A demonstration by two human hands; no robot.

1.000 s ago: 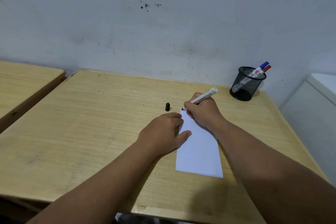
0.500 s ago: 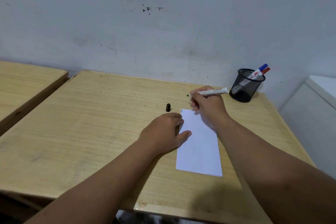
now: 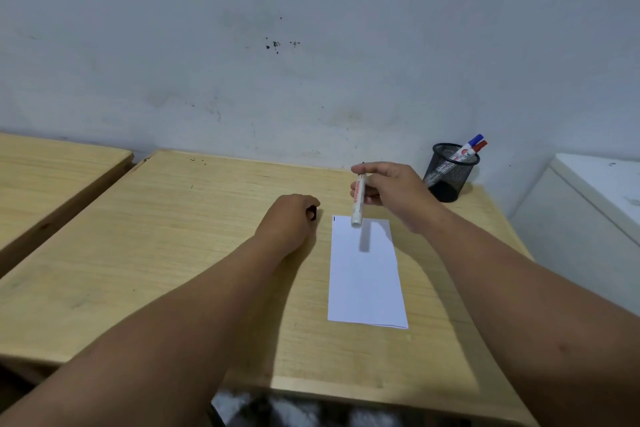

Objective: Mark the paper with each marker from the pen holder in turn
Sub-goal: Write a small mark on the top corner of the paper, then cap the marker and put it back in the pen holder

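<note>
A white sheet of paper lies on the wooden desk, with a short black stroke at its top left corner. My right hand hovers above the paper's far edge and holds a white marker upright, tip upward. My left hand rests on the desk left of the paper, fingers closed around the small black cap. A black mesh pen holder stands at the desk's far right corner, with a blue-capped marker and a red-capped marker in it.
A second wooden desk stands at the left, with a narrow gap between. A white cabinet is close to the right edge. A grey wall runs right behind the desk.
My right hand lifted the marker off the paper and turned it from lying sideways to upright. My left hand left the paper and moved left onto the black cap.
</note>
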